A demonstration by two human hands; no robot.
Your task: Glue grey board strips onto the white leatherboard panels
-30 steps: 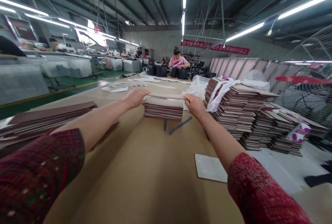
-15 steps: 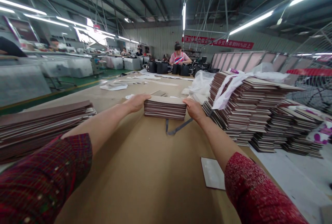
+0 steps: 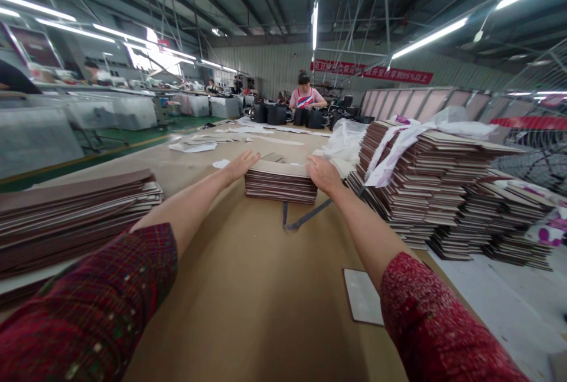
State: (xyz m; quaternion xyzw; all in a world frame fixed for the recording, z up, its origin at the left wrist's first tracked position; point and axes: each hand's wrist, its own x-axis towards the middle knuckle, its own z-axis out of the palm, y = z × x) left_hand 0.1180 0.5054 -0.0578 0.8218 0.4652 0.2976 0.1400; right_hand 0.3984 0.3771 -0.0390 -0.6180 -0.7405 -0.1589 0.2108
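A small stack of thin flat panels, pale on top with dark brown edges, rests on the tan tabletop ahead of me. At its left end is my left hand, fingers stretched out along the far corner. My right hand lies against the right end, its fingers extended over the upper corner. Both palms flank the stack without wrapping round it. A grey strap lies loosely on the table just in front, running under my right wrist.
Tall piles of similar panels with white-and-purple wrapping stand to the right. Another pile lies at the left. A single pale panel rests near my right forearm. Across the table, a person is behind several black bags.
Both hands have loosened from gripping the stack's ends; their fingers are now straighter. The right hand has shifted slightly left and up. The stack stays almost in the same place.
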